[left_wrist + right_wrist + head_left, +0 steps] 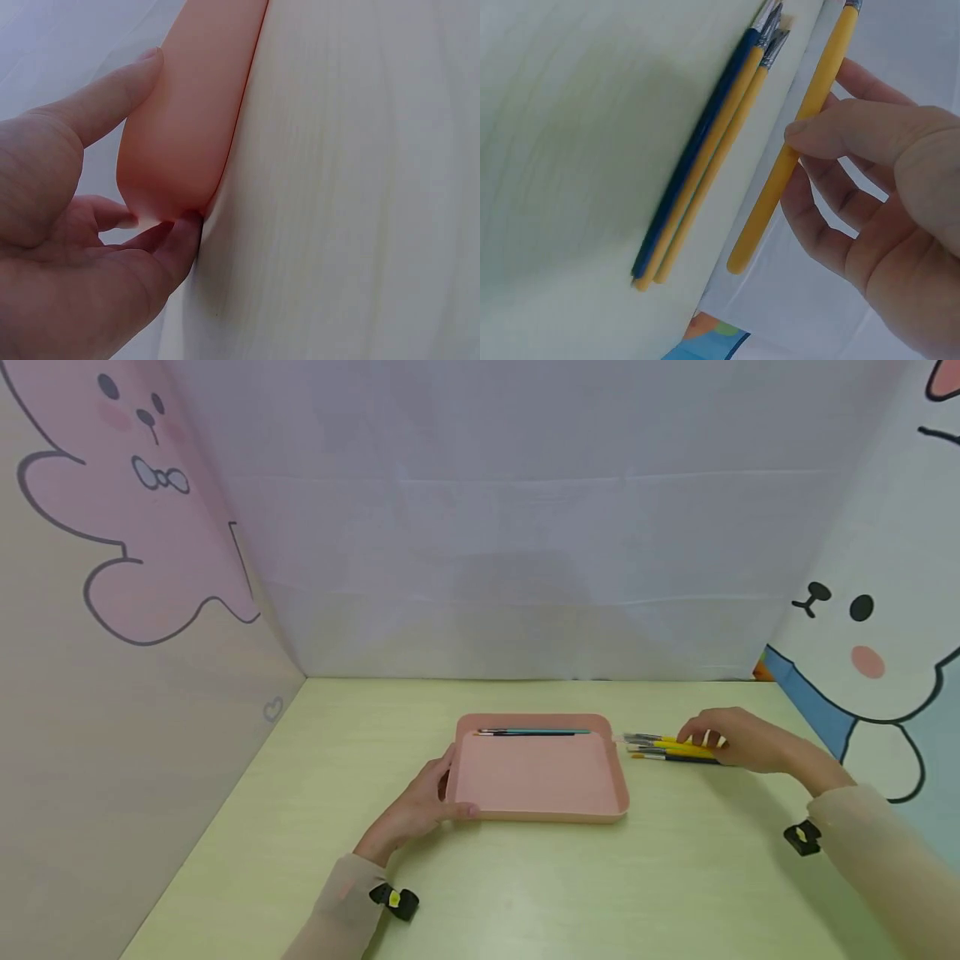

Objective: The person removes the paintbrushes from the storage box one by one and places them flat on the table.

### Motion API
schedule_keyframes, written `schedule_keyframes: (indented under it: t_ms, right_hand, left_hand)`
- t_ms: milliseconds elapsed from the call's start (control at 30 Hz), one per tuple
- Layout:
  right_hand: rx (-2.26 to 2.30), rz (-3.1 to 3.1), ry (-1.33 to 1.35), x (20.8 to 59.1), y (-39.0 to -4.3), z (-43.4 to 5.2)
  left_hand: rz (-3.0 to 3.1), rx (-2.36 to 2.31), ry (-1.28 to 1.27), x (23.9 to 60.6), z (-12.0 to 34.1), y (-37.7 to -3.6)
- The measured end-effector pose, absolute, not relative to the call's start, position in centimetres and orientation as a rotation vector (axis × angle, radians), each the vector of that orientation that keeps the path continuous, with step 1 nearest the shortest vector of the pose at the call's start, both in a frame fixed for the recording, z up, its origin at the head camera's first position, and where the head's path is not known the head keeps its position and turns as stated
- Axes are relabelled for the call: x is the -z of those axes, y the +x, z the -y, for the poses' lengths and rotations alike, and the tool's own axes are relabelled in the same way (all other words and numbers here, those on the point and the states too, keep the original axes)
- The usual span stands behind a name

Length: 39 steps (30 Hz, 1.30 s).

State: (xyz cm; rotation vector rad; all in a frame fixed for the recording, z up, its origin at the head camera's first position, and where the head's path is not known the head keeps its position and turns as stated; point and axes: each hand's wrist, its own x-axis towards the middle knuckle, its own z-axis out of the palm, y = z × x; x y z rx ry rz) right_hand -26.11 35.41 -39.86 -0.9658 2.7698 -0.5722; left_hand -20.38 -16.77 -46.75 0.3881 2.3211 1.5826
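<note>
Yellow-handled paintbrush point(791, 146) pinched in right hand point(738, 741), thumb point(847, 135) on top, fingers curled beneath; lifted off table in right wrist view, metal ferrule pointing away toward 12 o'clock of that frame. In head view, at 3 o'clock of tray, just beside its right rim, partly hidden by fingers.

Loose paintbrushes point(705, 157) flat on table, one dark blue and two yellow handles, lying side by side and touching, ferrules bunched at far end; at 9 o'clock of held brush in wrist view, apart from it. Same bundle in head view point(663, 750) under and left of right hand, bristle ends pointing toward tray.

Pink tray point(540, 810) flat at table centre, shallow, rounded corners. Two paintbrushes point(532, 732) inside along far edge, 12 o'clock of tray, one teal handle, one dark handle, parallel and touching or nearly so.

Left hand point(423, 806) gripping tray's near-left corner, 8 o'clock of tray. Thumb point(112, 94) stretched along tray outer wall point(187, 112), fingers curled under corner against table, per left wrist view.

Pale green table point(675, 877) under everything. Black wrist-mounted devices with yellow marks on both sleeves point(393, 899). Cartoon-animal panels at 9 and 3 o'clock, plain white backdrop at 12 o'clock.
</note>
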Motion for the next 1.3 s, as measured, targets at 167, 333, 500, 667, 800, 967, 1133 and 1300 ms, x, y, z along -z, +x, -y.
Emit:
schedule_keyframes:
  t_ms: [167, 333, 500, 667, 800, 967, 1133, 1300]
  right_hand:
    - [0.585, -2.786, -0.967, 41.2, -25.8, -36.9]
    - [0.562, -2.799, -0.910, 42.3, -25.9, -37.6]
    - [0.556, -2.807, -0.990, 43.2, -26.2, -37.8]
    - [0.559, -2.813, -1.056, 43.8, -26.2, -37.8]
    - [0.570, -2.821, -1.100, 44.2, -26.2, -37.9]
    - [0.579, -2.841, -1.147, 44.7, -26.1, -38.1]
    - [0.568, -2.876, -1.158, 44.9, -26.2, -38.2]
    - [0.546, -2.904, -1.077, 44.9, -26.3, -38.1]
  left_hand:
    - [-2.321, -1.582, 0.382, 46.7, 16.8, -20.4]
    - [-2.318, -1.585, 0.396, 46.7, 16.8, -20.3]
    - [-2.317, -1.588, 0.390, 46.7, 16.9, -20.3]
    - [-2.322, -1.590, 0.382, 46.8, 16.9, -20.3]
    - [-2.305, -1.601, 0.410, 46.7, 16.8, -20.3]
    - [-2.309, -1.596, 0.438, 46.7, 16.8, -20.4]
    - [-2.301, -1.599, 0.457, 46.8, 16.9, -20.5]
    - [-2.313, -1.595, 0.439, 46.8, 16.9, -20.6]
